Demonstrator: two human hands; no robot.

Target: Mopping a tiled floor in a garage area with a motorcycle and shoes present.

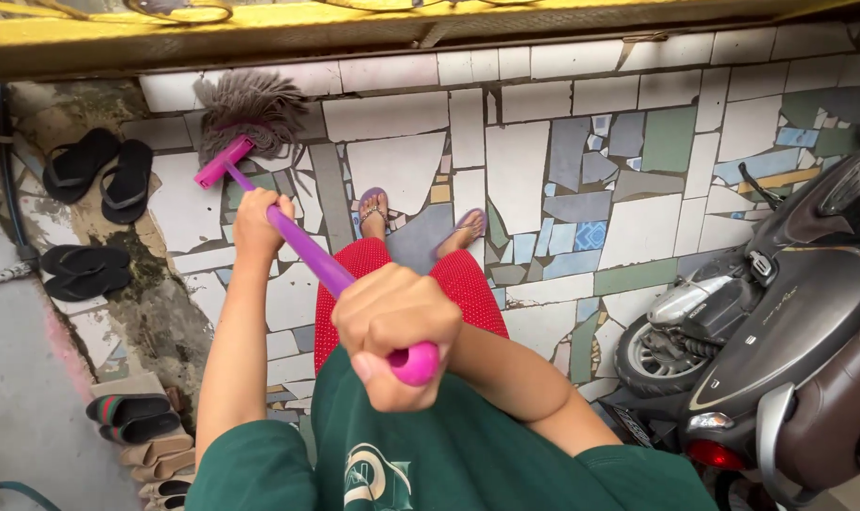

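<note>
The floor (534, 180) is a mosaic of broken tiles, white, grey, blue and green, bounded at its far edge by a yellow ledge (354, 28). A dark scooter (780, 322) stands along the right edge of the floor, front wheel turned inward. At the left edge, where the tiling gives way to worn concrete, black sandals (99, 170) lie in pairs, with more footwear stacked toward the near left corner.

The mop (260, 161) runs diagonally from the person's chest to the far left part of the floor. Its grey string head lies pressed against the tiles just below the ledge, and the pink handle rises toward the camera.

The left hand (258, 222) sits partway down the handle, fingers wrapped fully around it, apparently to steer and press the head. The right hand (392, 345) closes tightly over the handle's top end, fingers curled shut, apparently to drive the stroke. Both feet stand in sandals behind the mop head.
</note>
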